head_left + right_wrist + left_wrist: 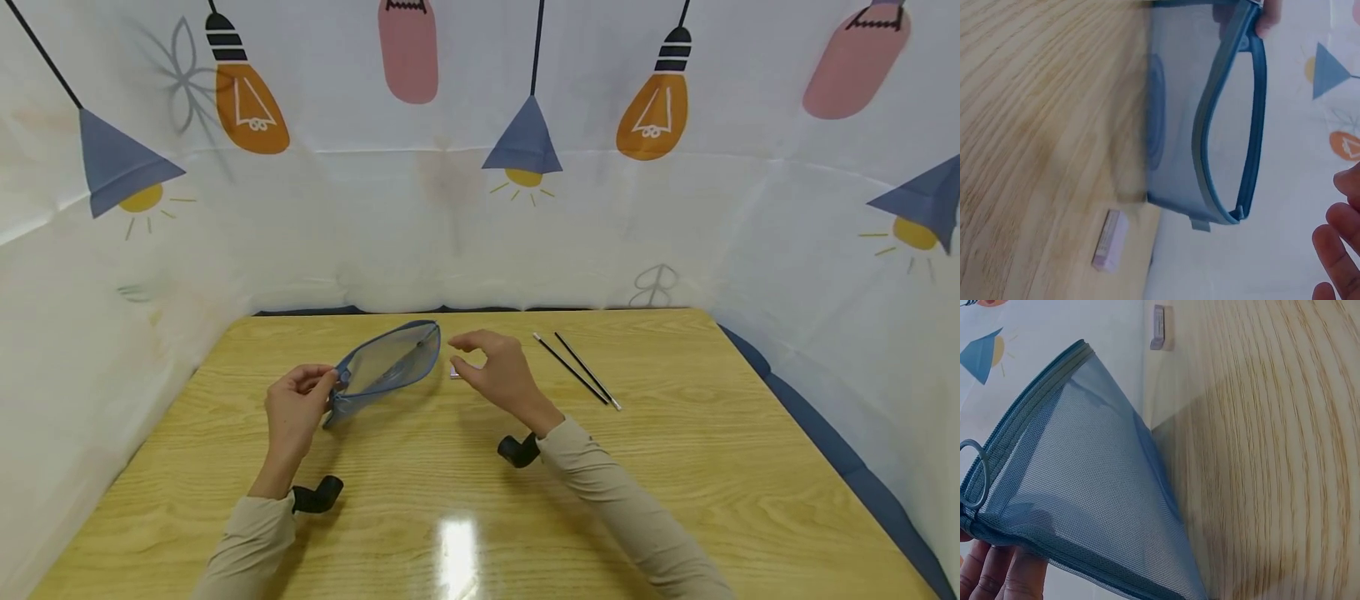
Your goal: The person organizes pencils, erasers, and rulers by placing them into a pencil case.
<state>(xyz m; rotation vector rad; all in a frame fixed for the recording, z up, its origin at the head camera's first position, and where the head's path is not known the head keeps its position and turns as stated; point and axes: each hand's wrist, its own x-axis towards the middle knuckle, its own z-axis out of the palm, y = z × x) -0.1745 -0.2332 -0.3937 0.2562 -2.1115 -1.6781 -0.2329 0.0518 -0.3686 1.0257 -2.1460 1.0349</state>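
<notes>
My left hand [291, 417] pinches a blue, see-through mesh zip pouch [390, 360] at its left corner, by the zip end with a ring on it. The pouch is tilted over the table and its zipped mouth gapes wide, as the right wrist view shows. My right hand [501, 375] hovers just right of the pouch, thumb and fingers apart and loosely curved, with nothing between them. A small pale purple eraser [1110, 240] lies on the table beyond the pouch, partly hidden behind the right hand in the head view.
Two thin black pencils [570, 369] with white ends lie side by side on the wooden table [712, 467], right of the right hand. A white cloth wall [450, 225] printed with lamps and bulbs stands behind the table and along its sides.
</notes>
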